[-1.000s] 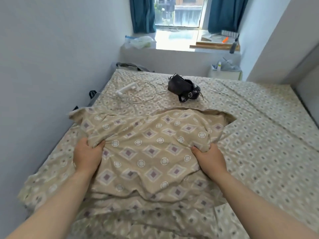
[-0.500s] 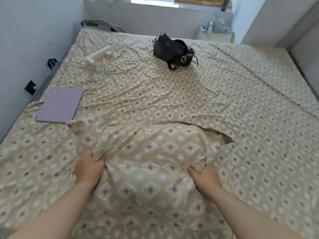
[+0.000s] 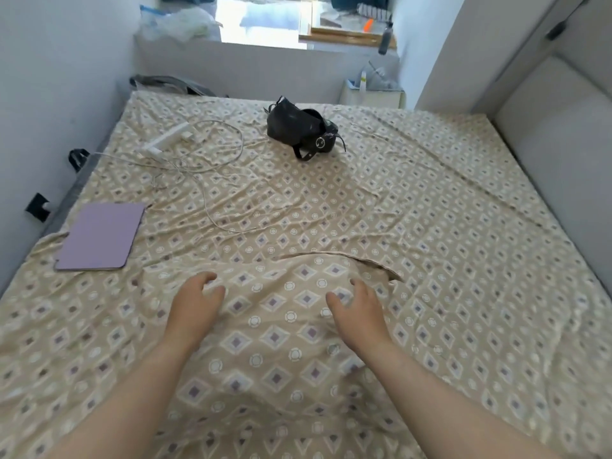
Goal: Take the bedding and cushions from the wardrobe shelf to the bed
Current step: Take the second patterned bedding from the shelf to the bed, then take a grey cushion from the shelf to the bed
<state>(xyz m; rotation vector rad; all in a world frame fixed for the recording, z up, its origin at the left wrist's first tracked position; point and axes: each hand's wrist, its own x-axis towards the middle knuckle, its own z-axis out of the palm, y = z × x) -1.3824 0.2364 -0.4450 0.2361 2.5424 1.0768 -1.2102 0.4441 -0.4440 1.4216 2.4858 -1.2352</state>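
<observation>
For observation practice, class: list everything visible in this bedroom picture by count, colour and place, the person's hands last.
Beige diamond-patterned cloth bedding: one, beige, bed's near middle.
Patterned bed sheet: one, beige, covering the mattress.
Flat lilac tablet case: one, lilac, bed's left side.
Black leather handbag: one, black, bed's far middle.
White power strip with cables: one, white, bed's far left.
Left hand: one, open, above bedding.
Right hand: one, open, above bedding.
</observation>
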